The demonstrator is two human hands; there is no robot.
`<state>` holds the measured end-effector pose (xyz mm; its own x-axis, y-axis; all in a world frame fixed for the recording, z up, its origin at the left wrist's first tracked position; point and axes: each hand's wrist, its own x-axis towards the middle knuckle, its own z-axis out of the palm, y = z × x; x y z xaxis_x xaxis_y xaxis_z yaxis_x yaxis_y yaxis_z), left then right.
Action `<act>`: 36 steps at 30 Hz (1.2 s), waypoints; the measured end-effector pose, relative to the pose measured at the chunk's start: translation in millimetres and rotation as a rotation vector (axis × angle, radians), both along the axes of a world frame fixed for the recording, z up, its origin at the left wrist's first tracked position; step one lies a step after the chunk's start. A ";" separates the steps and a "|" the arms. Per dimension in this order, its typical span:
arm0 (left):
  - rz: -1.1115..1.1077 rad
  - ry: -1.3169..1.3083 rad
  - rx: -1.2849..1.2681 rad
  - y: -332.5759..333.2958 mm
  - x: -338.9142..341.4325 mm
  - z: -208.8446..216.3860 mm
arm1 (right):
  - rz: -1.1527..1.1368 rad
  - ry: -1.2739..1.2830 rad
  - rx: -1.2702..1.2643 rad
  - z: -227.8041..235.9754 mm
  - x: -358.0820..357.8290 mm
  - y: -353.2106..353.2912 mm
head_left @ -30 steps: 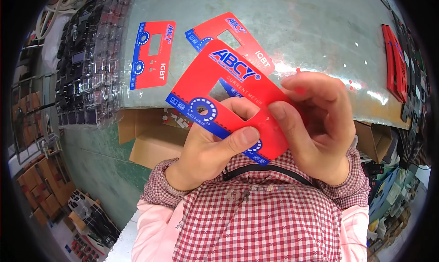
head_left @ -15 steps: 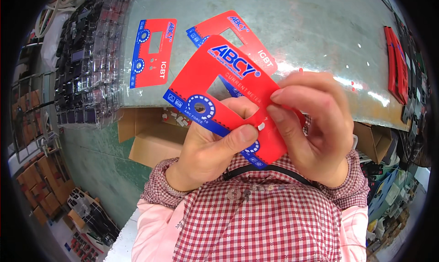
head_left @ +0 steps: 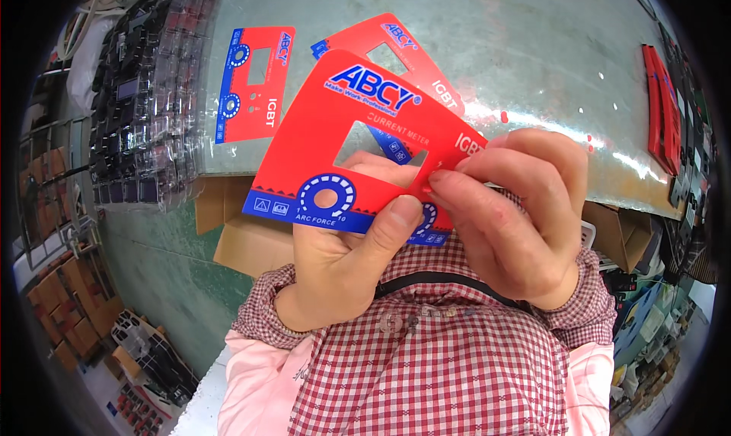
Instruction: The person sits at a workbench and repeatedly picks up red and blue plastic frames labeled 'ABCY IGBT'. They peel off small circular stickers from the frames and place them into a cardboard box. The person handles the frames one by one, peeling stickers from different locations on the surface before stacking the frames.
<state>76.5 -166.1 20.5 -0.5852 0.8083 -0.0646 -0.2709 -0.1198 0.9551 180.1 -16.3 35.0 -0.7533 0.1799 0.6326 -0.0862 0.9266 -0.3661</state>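
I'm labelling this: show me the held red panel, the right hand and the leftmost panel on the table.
Held red panel (head_left: 403,120), head view: red face, just above its window cutout.
Right hand (head_left: 521,211), head view: middle of the hand.
Leftmost panel (head_left: 263,89), head view: red face, just below its window cutout.

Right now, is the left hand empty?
No, the left hand holds a red-and-blue panel, with the thumb over the panel's front face.

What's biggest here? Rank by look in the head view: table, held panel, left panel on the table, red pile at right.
1. Table
2. Held panel (nearer the camera, so true size unsure)
3. Left panel
4. Red pile
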 end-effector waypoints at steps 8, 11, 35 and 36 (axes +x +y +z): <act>0.001 -0.138 0.063 0.5 3.3 1.0 | 0.090 0.017 -0.331 -13.7 -7.6 2.8; 0.053 -0.223 -0.003 4.1 2.7 5.6 | 0.101 0.098 -0.577 -21.4 -6.8 1.6; -0.009 -0.423 0.031 6.3 3.8 -0.5 | -0.041 -0.037 -0.092 2.6 -2.2 -6.3; 0.009 -0.398 0.019 6.8 2.8 3.2 | -0.061 -0.063 -0.063 4.4 -1.3 -7.0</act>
